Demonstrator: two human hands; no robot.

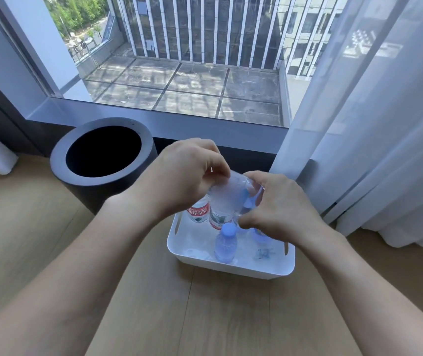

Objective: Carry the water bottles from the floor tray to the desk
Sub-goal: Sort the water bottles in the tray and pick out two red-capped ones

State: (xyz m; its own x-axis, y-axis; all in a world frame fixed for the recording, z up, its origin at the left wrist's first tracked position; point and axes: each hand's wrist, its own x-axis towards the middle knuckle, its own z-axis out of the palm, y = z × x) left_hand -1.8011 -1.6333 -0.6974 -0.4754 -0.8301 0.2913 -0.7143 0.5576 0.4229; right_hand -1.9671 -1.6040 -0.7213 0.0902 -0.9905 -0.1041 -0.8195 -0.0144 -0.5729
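Note:
A white tray (231, 265) with slot handles sits on the wooden floor and holds several water bottles. My left hand (182, 176) grips a clear bottle with a red and white label (227, 199) by its top, held just above the tray. A second red-labelled bottle (198, 211) stands behind it at the tray's far left. My right hand (277, 206) is closed around the top of a blue-tinted bottle (250, 199), mostly hidden under the fingers. A small blue-capped bottle (226, 244) stands free at the tray's front. The desk is out of view.
A dark round bin (102, 155) with an open top stands just left of the tray. Sheer white curtains (372, 124) hang close on the right. A low window sill (153, 119) runs behind the tray. Wooden floor (205, 317) lies in front.

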